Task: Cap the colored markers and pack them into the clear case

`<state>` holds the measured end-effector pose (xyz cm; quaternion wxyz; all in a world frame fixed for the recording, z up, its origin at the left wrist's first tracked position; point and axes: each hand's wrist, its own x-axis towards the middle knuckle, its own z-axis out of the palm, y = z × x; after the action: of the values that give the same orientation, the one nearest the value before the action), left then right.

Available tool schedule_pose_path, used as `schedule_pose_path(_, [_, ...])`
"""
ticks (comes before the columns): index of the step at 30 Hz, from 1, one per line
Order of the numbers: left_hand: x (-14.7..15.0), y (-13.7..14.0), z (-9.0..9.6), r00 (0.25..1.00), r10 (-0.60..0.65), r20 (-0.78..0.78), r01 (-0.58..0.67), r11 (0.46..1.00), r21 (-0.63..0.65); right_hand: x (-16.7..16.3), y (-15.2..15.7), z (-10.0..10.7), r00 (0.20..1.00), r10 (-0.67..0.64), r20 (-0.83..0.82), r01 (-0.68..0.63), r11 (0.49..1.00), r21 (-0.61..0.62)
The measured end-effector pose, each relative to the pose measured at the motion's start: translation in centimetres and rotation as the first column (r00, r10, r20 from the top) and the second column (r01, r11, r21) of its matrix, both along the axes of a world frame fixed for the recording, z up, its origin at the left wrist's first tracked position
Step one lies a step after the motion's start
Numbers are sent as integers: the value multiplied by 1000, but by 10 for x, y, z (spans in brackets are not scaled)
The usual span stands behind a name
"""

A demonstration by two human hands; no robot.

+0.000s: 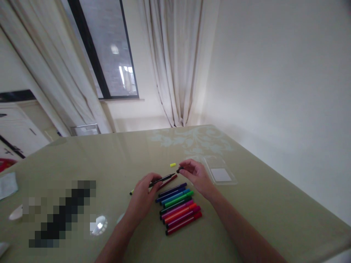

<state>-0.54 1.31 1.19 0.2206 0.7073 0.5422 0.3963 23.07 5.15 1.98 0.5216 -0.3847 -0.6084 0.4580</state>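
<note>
Left hand (144, 190) is pinching a slim, smooth black pen (166, 178) between thumb and fingers, its narrow tip pointing toward two o'clock. Just beyond that tip, the right hand (195, 173) is pinching a stubby black cap (179, 170) by the fingertips, near the pen yet apart from it. At ten o'clock from the black cap, a short yellow cap (172, 164) is lying on its side. A dark red marker (171, 180) is resting just below the pen. At five o'clock from it, a row of straight, glossy markers (179, 207) is lying side by side, running from dark blue through green to orange and red. At three o'clock from the right hand, a clear, shallow plastic case (215, 163) is showing a white rectangle (219, 174) in its lower part. A smooth, olive-tinted table (260, 204) is bearing these, while at twelve o'clock a cream curtain (175, 54) is hanging in deep folds.
</note>
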Motion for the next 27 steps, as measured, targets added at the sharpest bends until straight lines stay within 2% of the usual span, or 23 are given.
schedule_pose_path(12, [1, -1, -2, 1000, -14, 10, 14, 1000, 0, -3, -1, -4, 996, 82, -22, -83, 995, -60])
schedule_pose_path(18, [5, -3, 1, 996, -69, 57, 67, 997, 34, -4, -1, -6, 998, 70, 9, -68, 991, -111])
schedule_pose_path(27, [14, -7, 3, 994, -98, 53, 101, 994, -48, -6, -6, -3, 995, 88, 38, -83, 989, -119])
